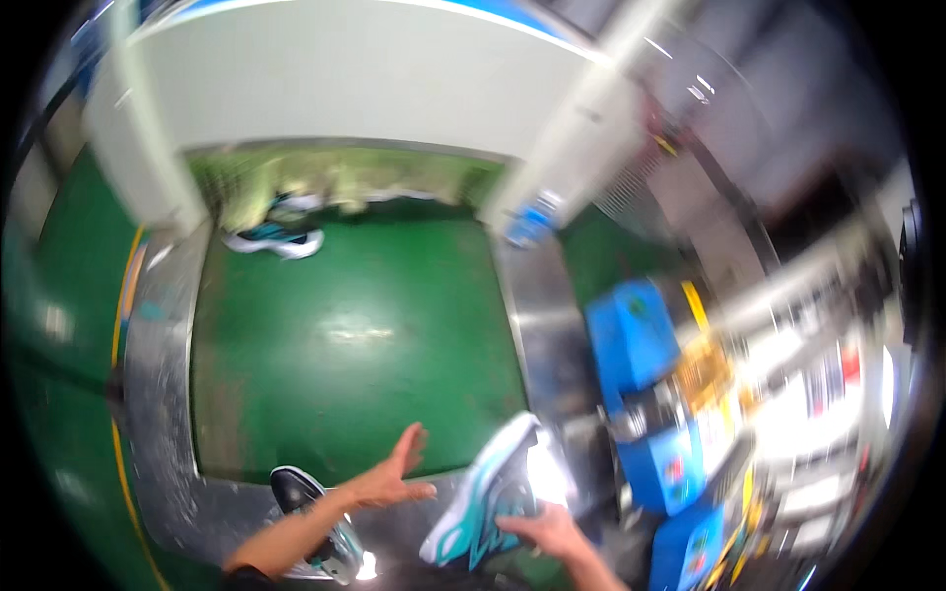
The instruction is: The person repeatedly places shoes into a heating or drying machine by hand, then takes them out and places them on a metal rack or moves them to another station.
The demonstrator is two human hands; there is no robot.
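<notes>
My right hand [545, 529] grips a white and teal sports shoe [483, 492], held sole-side outward at the near edge of a green conveyor belt [345, 345]. My left hand [392, 478] hovers open, fingers spread, just left of that shoe and above the belt's steel front rim [236, 507]. A second shoe, dark with a teal and white sole [315, 522], lies under my left forearm on the rim. Far up the belt, another white and teal shoe [274, 239] sits by the mouth of a white machine housing [345, 89]. The picture is motion-blurred.
Steel side rails [537, 305] flank the belt. Blue boxes or bins [636, 340] stand to the right, with a yellow item and blurred shelving beyond them. Green floor with a yellow line [123, 325] runs along the left.
</notes>
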